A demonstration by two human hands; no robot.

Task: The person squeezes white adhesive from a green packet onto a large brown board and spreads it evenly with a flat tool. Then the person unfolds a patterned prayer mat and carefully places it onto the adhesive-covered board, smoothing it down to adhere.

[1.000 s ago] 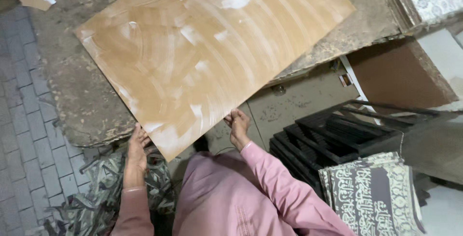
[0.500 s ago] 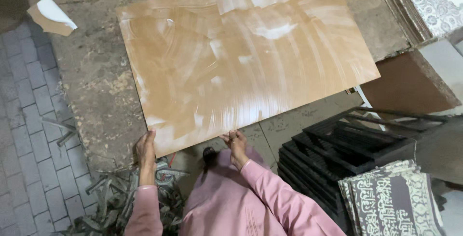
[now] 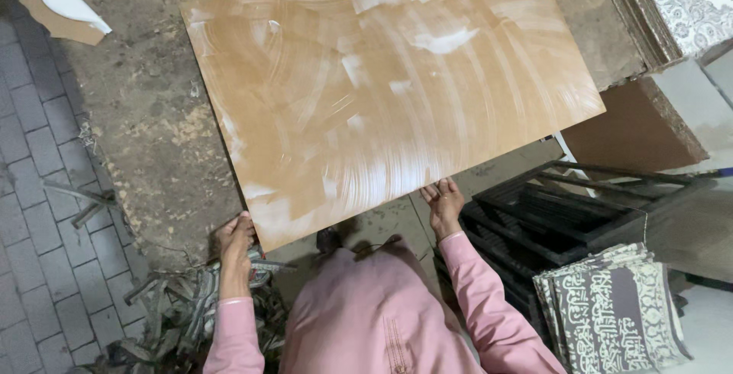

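Two hands hold one large brown board [image 3: 382, 91] streaked with white — it lies flat on the rough, dusty counter [image 3: 145, 122], its near edge overhanging. Left hand [image 3: 235, 238] has its grip curled around the near-left corner; right hand [image 3: 443, 200] pinches the near edge, fingers on top. Black frames [image 3: 550, 213] are stacked just right of the pink sleeves, patterned panels [image 3: 611, 317] beside them.

Head camera, looking steeply down from above

It faces forward over the pink sleeves, close above both hands [image 3: 336, 229], with the wide glue-streaked brown board [image 3: 382, 84] just beyond them filling most of this single view.
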